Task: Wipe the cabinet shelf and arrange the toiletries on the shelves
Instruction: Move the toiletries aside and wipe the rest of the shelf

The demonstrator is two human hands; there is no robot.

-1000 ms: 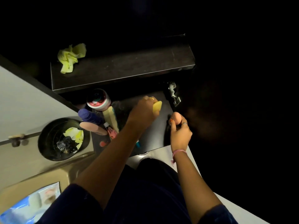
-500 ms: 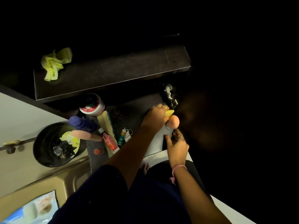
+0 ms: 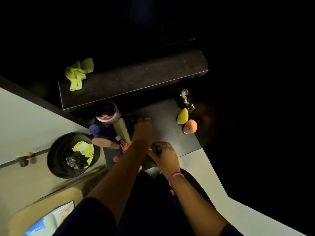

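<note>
Head view, looking down into a dark cabinet. Upper shelf [image 3: 136,79]: a long dark board, carrying a crumpled yellow cloth [image 3: 78,74] at its left end. Lower shelf [image 3: 163,126]: a grey-black board beneath and nearer the viewer. Round black bin [image 3: 56,160], left of the lower shelf, holds yellow scraps and clear wrapping. At the lower shelf's left side stand and lie the toiletries, close together: a round tub [image 3: 108,113] with a red-and-white label (writing too blurred to read), a dark blue bottle [image 3: 99,131], a pinkish tube [image 3: 104,142] lying across, a tan comb [image 3: 123,132], and a small red-and-white tube [image 3: 123,144] whose print cannot be made out. A small red cap [image 3: 116,158] lies near the shelf's front edge. At the right end, well apart from these, a yellow sponge [image 3: 182,116] and an orange sponge [image 3: 190,126] sit just beside each other, below a metal hinge [image 3: 185,97]. Left hand [image 3: 142,129]: reaching over the shelf beside the comb, fingers bent downward; whether it grasps anything cannot be told. Right hand [image 3: 164,153] (pink band at the wrist): fingers curled round a small dark object [image 3: 154,147], identity unclear, near the shelf's front edge.
</note>
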